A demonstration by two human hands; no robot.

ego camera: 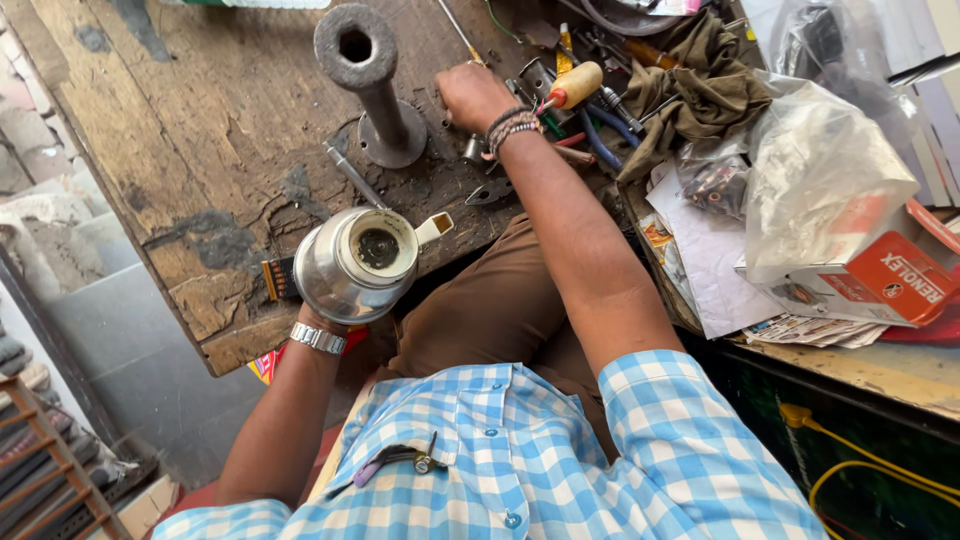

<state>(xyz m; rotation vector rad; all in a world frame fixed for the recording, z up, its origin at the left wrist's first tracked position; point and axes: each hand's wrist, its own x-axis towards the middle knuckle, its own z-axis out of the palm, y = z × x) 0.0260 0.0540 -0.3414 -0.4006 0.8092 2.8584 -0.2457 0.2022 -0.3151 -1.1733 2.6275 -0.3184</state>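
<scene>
My left hand [318, 322] grips a steel mixer jar [355, 265] from below, at the near edge of the worn wooden bench [200, 150]. The jar's round base with its dark centre coupling faces up, and the jar hides most of the hand. A metal watch sits on that wrist. My right hand [472, 95] reaches across to the far side of the bench, knuckles up, fingers curled down among loose tools. What the fingers close on is hidden. A yellow-handled screwdriver [575, 85] lies just right of that hand. A small metal cylinder [473, 148] lies by the wrist.
A heavy metal post on a round base [372, 90] stands left of my right hand, with a thin metal rod [352, 175] below it. An olive cloth [700, 85], a plastic bag [820, 180], papers [710, 260] and an orange-and-white box [890, 275] crowd the right side.
</scene>
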